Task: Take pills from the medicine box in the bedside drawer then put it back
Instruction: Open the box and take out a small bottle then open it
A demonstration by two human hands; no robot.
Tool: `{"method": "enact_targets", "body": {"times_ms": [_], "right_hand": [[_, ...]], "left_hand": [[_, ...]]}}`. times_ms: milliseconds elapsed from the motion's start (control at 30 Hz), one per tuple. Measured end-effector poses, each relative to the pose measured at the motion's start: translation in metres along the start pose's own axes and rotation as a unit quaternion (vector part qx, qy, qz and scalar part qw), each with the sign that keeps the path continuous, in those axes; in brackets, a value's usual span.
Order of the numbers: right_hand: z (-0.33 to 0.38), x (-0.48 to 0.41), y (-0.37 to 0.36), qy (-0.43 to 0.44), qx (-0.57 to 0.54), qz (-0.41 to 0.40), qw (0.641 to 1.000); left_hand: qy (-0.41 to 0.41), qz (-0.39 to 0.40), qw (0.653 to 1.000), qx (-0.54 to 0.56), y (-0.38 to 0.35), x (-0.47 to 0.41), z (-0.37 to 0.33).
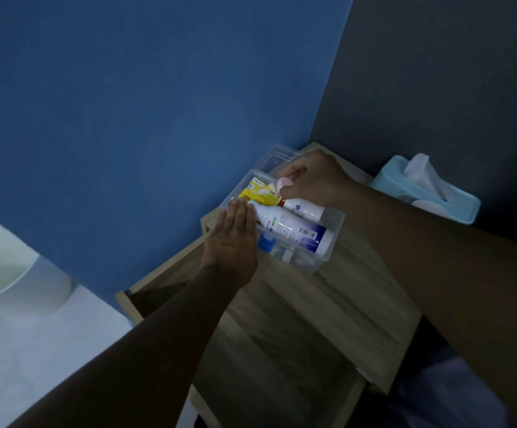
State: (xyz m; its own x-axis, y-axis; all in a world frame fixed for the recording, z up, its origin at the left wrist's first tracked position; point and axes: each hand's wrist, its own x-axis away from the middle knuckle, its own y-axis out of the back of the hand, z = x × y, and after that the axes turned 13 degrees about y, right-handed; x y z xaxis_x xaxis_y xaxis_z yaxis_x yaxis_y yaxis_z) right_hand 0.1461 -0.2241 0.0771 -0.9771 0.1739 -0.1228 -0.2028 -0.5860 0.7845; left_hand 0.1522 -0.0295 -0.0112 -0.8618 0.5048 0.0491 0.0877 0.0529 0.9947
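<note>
left hand (235, 239) flat, open, steadying medicine box (331, 242) on table (328, 310) | right hand (309, 177) above box pinching pink item (285, 182), likely pills

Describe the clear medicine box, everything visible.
The medicine box is a clear plastic tub, lidless, sitting on the wooden bedside table near the blue wall. Inside lie two white bottles on their sides, a yellow packet and a blue-capped item. The left hand rests flat on its near end; the right hand reaches in holding something pink.

Left hand (232, 242) hides the medicine box's (334, 220) near side
</note>
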Motion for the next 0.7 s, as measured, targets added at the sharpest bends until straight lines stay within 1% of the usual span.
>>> {"method": "enact_targets", "body": {"times_ms": [67,100,133,167,200,233,267,300,333,367,400,467,533,700], "right_hand": [[0.009,0.012,0.016,0.010,-0.012,0.017,1.000],[0.013,0.018,0.024,0.016,-0.014,0.023,0.999],[0.018,0.025,0.031,0.023,-0.016,0.027,0.999],[0.023,0.032,0.037,0.030,-0.021,0.027,0.999],[0.028,0.038,0.042,0.037,-0.030,0.027,0.999],[0.032,0.044,0.047,0.044,-0.039,0.025,0.998],[0.037,0.051,0.052,0.052,-0.045,0.026,0.997],[0.043,0.058,0.058,0.063,-0.048,0.031,0.996],[0.048,0.065,0.063,0.077,-0.048,0.039,0.995],[0.054,0.072,0.069,0.092,-0.049,0.047,0.993],[0.059,0.080,0.076,0.108,-0.046,0.053,0.992],[0.070,0.095,0.088,0.147,-0.021,0.052,0.988],[0.079,0.109,0.099,0.192,0.018,0.042,0.980],[0.092,0.137,0.122,0.271,0.102,0.017,0.957]], "left_hand": [[0.003,0.022,1.000,0.007,0.014,-0.001,-0.004],[0.005,0.015,0.999,0.050,0.022,0.001,-0.005],[0.012,-0.005,0.992,0.129,0.031,0.003,-0.008],[0.029,-0.028,0.971,0.236,0.039,0.007,-0.012],[0.055,-0.039,0.931,0.359,0.049,0.011,-0.017],[0.089,-0.026,0.869,0.486,0.058,0.016,-0.023],[0.120,0.009,0.786,0.606,0.069,0.022,-0.031],[0.139,0.048,0.701,0.698,0.079,0.030,-0.038],[0.142,0.080,0.631,0.759,0.087,0.038,-0.045],[0.133,0.104,0.584,0.794,0.094,0.046,-0.051],[0.118,0.122,0.553,0.815,0.100,0.054,-0.058],[0.099,0.141,0.515,0.840,0.111,0.068,-0.069],[0.110,0.143,0.477,0.860,0.121,0.078,-0.079],[0.115,0.167,0.412,0.889,0.139,0.097,-0.099]]}}
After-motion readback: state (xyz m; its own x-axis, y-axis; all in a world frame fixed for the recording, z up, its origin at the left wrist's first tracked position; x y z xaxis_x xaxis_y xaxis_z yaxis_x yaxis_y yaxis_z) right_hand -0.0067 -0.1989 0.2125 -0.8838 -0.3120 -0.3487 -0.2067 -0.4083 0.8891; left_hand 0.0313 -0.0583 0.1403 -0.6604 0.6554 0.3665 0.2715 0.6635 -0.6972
